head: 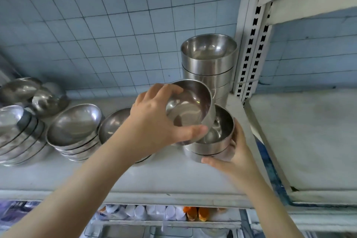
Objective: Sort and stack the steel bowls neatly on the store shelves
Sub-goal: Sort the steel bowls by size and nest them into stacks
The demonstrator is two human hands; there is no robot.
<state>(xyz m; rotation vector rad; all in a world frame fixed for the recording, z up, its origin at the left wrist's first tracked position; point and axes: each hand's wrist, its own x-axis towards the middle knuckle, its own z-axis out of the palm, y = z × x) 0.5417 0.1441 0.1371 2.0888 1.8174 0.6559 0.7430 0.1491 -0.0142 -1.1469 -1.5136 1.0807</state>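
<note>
The left hand [152, 120] grips a small round straight-walled steel bowl [190, 111], thumb on the near rim and fingers [168, 89] curled over the far rim, holding it tilted just above a short stack of matching steel bowls [210, 147] at the right end of the pale white shelf [154, 177]. The right hand [235, 157] cups that short stack from its right and near side, thumb along the base and the other digits wrapped against the wall, steadying it. By my reading the held bowl is about to be nested into this stack, not yet seated. Behind it, against the perforated white metal upright [251, 48], stands a taller stack of larger straight-walled steel bowls [208, 63], which looks already sorted. To the left, a nested pile of shallow rounded steel bowls [74, 133] and another shallow steel bowl [114, 121] partly hidden by the forearm sit fairly orderly. At the far left a slumped pile of wide steel bowls [18, 133] leans sideways, and loose overturned steel bowls [34, 94] lie near the blue tiled wall [116, 25]; these seem to be what is left, so the task looks partly done.
</note>
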